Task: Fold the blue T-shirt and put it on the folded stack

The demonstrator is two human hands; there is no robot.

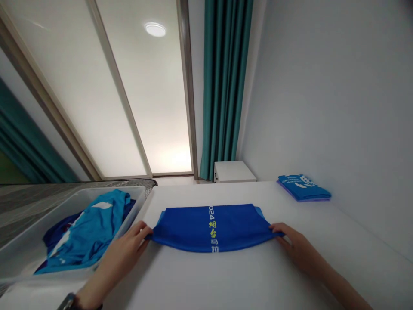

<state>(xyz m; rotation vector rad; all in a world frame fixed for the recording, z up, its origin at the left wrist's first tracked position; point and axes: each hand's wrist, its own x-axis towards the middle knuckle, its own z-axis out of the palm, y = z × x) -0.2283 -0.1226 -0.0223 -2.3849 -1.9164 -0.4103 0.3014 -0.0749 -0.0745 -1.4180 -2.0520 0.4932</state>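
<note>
A dark blue shirt (pixel 211 227) with yellow and white print lies folded into a wide strip on the white table (pixel 226 280). My left hand (pixel 127 245) pinches its near left corner. My right hand (pixel 292 243) pinches its near right corner. Both hands are closed on the cloth, and the near edge is slightly lifted between them.
A clear plastic bin (pixel 48 215) at the left holds several crumpled blue shirts (pixel 87 232). A stack of folded blue shirts (pixel 303 187) lies at the table's far right by the wall. A small white cabinet (pixel 234 171) stands behind the table beside teal curtains (pixel 226 86).
</note>
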